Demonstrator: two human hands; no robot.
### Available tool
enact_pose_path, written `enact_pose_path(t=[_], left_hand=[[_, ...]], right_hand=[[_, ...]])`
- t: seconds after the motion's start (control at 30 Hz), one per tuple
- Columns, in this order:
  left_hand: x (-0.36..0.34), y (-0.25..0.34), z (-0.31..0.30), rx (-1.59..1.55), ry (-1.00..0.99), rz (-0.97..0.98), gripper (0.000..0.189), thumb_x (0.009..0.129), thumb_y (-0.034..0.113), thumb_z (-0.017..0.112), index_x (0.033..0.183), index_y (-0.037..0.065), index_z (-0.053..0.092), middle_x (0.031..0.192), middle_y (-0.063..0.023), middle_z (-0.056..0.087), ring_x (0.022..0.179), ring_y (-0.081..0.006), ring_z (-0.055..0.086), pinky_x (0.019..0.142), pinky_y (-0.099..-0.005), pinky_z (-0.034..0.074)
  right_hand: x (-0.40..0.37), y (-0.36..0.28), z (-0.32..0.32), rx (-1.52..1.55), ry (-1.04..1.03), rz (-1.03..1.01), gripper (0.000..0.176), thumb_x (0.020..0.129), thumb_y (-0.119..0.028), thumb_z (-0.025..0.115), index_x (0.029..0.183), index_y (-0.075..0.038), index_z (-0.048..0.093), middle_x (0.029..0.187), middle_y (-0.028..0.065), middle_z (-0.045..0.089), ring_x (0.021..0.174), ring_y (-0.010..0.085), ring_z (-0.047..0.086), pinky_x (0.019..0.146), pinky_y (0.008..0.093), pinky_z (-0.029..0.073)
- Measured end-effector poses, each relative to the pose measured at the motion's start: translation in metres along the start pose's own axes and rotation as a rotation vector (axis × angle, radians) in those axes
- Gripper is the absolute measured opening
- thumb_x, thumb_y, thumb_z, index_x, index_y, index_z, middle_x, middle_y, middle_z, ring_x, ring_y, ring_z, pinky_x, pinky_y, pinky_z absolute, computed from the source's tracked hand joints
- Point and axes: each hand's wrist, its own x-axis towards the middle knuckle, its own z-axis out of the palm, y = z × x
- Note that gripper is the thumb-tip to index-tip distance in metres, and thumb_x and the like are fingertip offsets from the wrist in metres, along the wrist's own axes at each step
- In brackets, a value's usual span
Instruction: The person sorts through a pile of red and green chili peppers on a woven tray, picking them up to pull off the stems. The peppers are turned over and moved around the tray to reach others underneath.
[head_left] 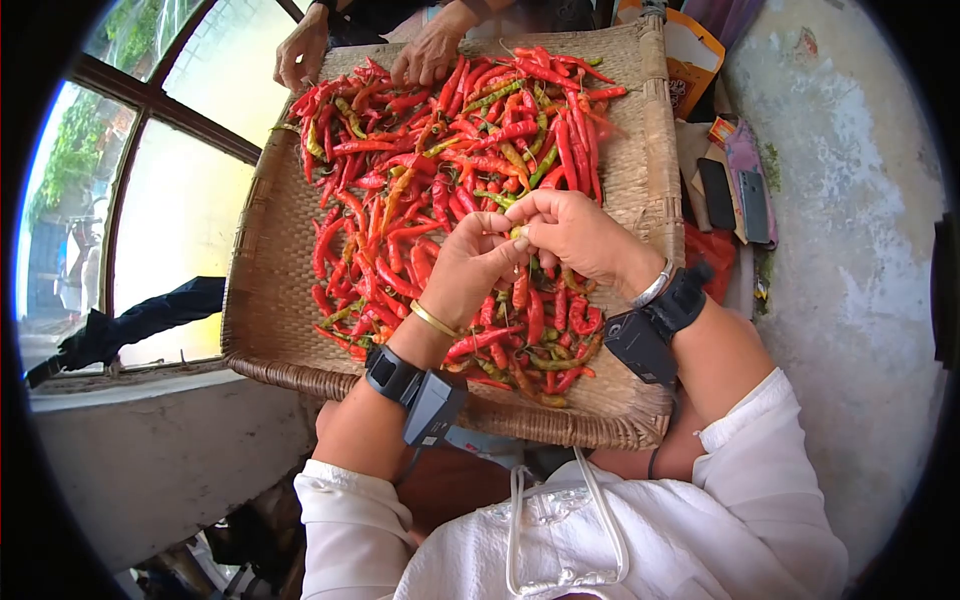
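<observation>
- Chili [519,233]: I see one small pale piece, mostly hidden by fingertips. It is held between both hands just above the near half of the pile.
- left hand [478,265]: fingers drawn in narrow, tips pinching the Chili from the left. One gold bangle [432,318] on the wrist.
- right hand [575,235]: fingers also narrow, thumb and fingertips gripping the same piece from the right. One silver bangle [655,285] on the wrist.
- wrist units: I count two, both black and strapped on, one on the left forearm [430,400] and one on the right [640,345].
- woven tray [640,150]: one, with its near rim over the person's lap.
- pile of chilies [450,150]: too many to count. Mostly red with a few green, spread from the far rim to the near rim.
- co-worker's hands: two at the far rim. One [303,50] is on the tray corner, the other [430,50] is touching the pile.
- phones: two dark ones, side by side [716,192] [755,205], just right of the tray.
- black umbrella [140,320]: one, folded, left of the tray by the window.
</observation>
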Motion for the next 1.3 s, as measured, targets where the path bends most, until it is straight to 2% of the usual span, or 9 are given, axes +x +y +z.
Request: enact_pose_path(t=[0.37,0.6,0.67,0.7,0.8,0.9,0.97,1.07,1.3], left_hand=[[-0.028,0.002,-0.014,0.235,-0.127,-0.12,0.023,0.087,0.01,0.047,0.109,0.001,0.049,0.08,-0.0023,0.058,0.063,-0.0064,0.053,0.058,-0.0185,0.044],[-0.029,0.009,-0.023,0.256,-0.128,-0.077,0.023,0.089,0.013,0.046,0.109,0.001,0.051,0.081,-0.0038,0.06,0.065,-0.0065,0.054,0.059,-0.0185,0.045],[-0.027,0.01,-0.031,0.262,-0.112,-0.042,0.023,0.089,0.013,0.047,0.108,0.001,0.052,0.081,-0.0036,0.06,0.067,-0.0064,0.055,0.059,-0.0186,0.045],[-0.025,0.009,-0.036,0.436,-0.052,0.04,0.022,0.089,0.013,0.048,0.107,0.0,0.052,0.08,-0.0033,0.06,0.069,-0.0065,0.056,0.061,-0.0189,0.045],[-0.023,0.013,-0.045,0.774,0.046,0.161,0.022,0.086,0.012,0.054,0.103,-0.002,0.054,0.079,-0.0045,0.062,0.07,-0.0078,0.058,0.063,-0.0208,0.046],[-0.02,0.006,-0.049,1.009,0.058,0.264,0.027,0.077,0.018,0.06,0.098,0.002,0.056,0.073,-0.0145,0.062,0.068,-0.0287,0.061,0.061,-0.0356,0.047],[-0.02,0.007,-0.045,1.117,0.013,0.25,0.026,0.077,0.016,0.06,0.098,0.001,0.056,0.076,-0.0149,0.062,0.066,-0.0245,0.061,0.06,-0.0322,0.047],[-0.016,0.004,-0.038,1.294,-0.08,0.189,0.029,0.074,0.016,0.061,0.098,0.002,0.056,0.079,-0.0172,0.061,0.069,-0.0285,0.06,0.061,-0.0349,0.048],[-0.011,-0.016,-0.04,1.588,-0.268,0.228,0.032,0.07,0.021,0.061,0.098,0.007,0.055,0.085,-0.0176,0.059,0.079,-0.0331,0.058,0.068,-0.041,0.046]], right_hand=[[-0.013,0.008,0.014,-0.793,0.012,-0.355,0.022,0.068,-0.02,0.06,0.081,-0.004,0.055,0.073,0.0162,0.06,0.073,0.0333,0.059,0.065,0.0422,0.046],[-0.013,-0.001,0.001,-0.871,-0.027,-0.275,0.019,0.065,-0.017,0.058,0.078,-0.003,0.058,0.071,0.0166,0.06,0.069,0.0322,0.059,0.063,0.0401,0.046],[-0.015,-0.01,-0.006,-0.764,-0.134,-0.183,0.024,0.063,-0.016,0.058,0.083,-0.002,0.059,0.068,0.0159,0.059,0.064,0.029,0.059,0.061,0.0364,0.047],[-0.016,-0.013,-0.01,-0.656,-0.154,-0.175,0.012,0.069,-0.01,0.058,0.077,-0.001,0.056,0.054,0.0028,0.054,0.05,0.0075,0.051,0.048,0.0248,0.041],[-0.009,-0.027,-0.024,-0.318,-0.142,-0.02,0.015,0.074,-0.014,0.058,0.08,-0.001,0.058,0.063,0.0044,0.058,0.057,0.0107,0.056,0.051,0.024,0.045],[0.015,-0.026,-0.029,0.26,0.128,-0.294,0.031,0.081,-0.018,0.058,0.102,0.003,0.052,0.077,0.0052,0.059,0.062,0.0097,0.056,0.055,0.0208,0.046],[0.026,-0.029,-0.024,0.416,0.237,-0.377,0.037,0.081,-0.02,0.058,0.109,0.004,0.051,0.078,0.0057,0.059,0.065,0.0106,0.057,0.058,0.0206,0.046],[0.043,-0.012,-0.025,0.236,0.332,-0.315,0.041,0.08,-0.021,0.059,0.111,0.004,0.051,0.078,0.008,0.061,0.072,0.0131,0.058,0.064,0.0235,0.046],[0.035,0.012,-0.001,-1.141,0.005,-0.328,0.016,0.071,-0.015,0.058,0.08,-0.003,0.059,0.086,0.0162,0.058,0.083,0.0308,0.058,0.074,0.0412,0.046]])
